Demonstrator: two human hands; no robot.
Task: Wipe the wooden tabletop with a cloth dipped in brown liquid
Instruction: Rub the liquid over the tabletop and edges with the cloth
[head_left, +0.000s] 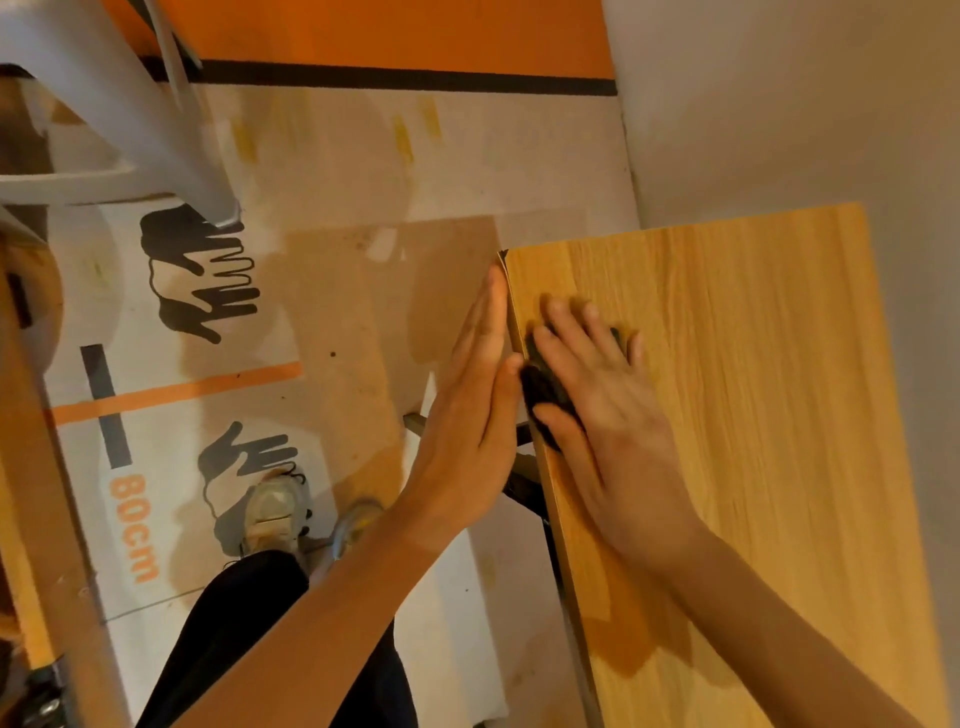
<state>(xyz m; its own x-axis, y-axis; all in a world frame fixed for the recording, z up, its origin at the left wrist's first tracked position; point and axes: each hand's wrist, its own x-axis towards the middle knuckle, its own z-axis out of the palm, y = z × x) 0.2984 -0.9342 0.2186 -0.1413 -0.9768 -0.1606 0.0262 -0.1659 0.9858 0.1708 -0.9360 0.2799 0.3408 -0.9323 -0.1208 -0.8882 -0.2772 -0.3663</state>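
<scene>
We press the dark cloth (545, 387) flat under the right hand (602, 410), fingers spread wide and straight, at the far left corner of the wooden tabletop (753, 415) — the cloth touches the left edge. The left hand (478, 415) stands flat against that edge, fingers straight and together, holding nothing. A darker, wetter-looking patch lies along the near left edge, so we judge that strip done; the right and far areas look dry and pale — most of the surface remains to wipe.
</scene>
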